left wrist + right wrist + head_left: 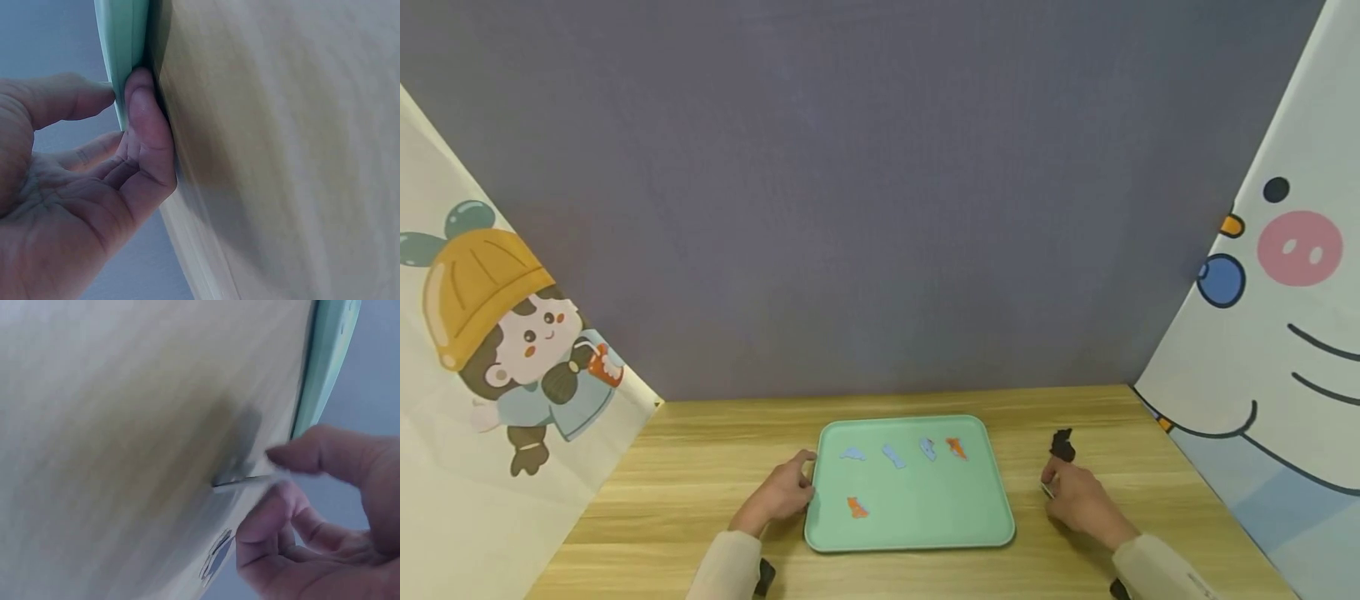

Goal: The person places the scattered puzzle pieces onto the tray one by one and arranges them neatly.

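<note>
A mint-green tray (925, 521) lies on the wooden table. On it are several small flat cutouts, among them an orange cutout (857, 507) at the lower left and a pale blue cutout (893, 456) in the upper row. My left hand (786, 490) grips the tray's left edge; in the left wrist view the thumb (78, 97) and curled fingers meet at the green rim. Right of the tray, my right hand (1081, 500) pinches a thin flat piece (240, 483) between thumb and finger, seen edge-on low over the table. A dark flat cutout (1062, 446) lies just beyond that hand.
Around the tray runs the wood-grain table (700, 467). A grey wall panel (880, 208) rises behind it. Printed sheets with cartoon figures stand at both sides, a capped child (535, 333) on the left and a pig-nosed face (1300, 250) on the right.
</note>
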Demonstrator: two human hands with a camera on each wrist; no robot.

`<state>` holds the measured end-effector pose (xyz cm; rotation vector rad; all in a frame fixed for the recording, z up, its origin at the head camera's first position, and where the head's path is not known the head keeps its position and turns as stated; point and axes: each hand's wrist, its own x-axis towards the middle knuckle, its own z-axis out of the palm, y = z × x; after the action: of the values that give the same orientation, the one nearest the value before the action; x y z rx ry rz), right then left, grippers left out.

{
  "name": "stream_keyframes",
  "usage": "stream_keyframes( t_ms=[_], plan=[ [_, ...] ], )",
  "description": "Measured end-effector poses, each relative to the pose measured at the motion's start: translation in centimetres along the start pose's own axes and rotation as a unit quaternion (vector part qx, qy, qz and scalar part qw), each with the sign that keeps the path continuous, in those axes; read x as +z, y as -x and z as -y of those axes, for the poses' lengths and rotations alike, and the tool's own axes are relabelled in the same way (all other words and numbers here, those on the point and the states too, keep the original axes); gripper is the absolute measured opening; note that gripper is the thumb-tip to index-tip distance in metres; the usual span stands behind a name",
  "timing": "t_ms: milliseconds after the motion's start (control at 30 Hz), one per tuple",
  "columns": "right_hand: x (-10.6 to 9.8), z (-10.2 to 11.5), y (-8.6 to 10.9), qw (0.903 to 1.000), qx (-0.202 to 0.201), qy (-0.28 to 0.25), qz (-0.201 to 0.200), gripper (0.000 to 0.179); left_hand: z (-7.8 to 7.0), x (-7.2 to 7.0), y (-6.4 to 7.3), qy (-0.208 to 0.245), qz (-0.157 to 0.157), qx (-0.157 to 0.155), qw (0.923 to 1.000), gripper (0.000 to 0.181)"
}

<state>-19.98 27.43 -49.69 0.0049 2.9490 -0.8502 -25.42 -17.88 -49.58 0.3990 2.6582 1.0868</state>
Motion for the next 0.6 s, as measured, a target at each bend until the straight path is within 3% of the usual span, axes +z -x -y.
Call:
stream_keyframes(
  t_ms=[133, 367, 600],
  plan=[
    [0.15, 0.0, 0.41, 0.9999, -0.013, -0.009, -0.003, 0.028, 0.13, 0.07, -0.09, -0.004, 0.002, 0.002, 1.0, 0.054],
    [0.28, -0.25, 0.91, 0.9999, -0.002, -0.006, 0.01, 0.019, -0.05, 0.02, -0.02, -0.001, -0.001, -0.005, 1.0, 0.054],
    [0.45, 0.51, 0.84, 0.9989, -0.026, -0.021, -0.033, 0.016, -0.06, -0.03, -0.05, -0.005, 0.0, -0.008, 1.0, 0.055]
  ],
)
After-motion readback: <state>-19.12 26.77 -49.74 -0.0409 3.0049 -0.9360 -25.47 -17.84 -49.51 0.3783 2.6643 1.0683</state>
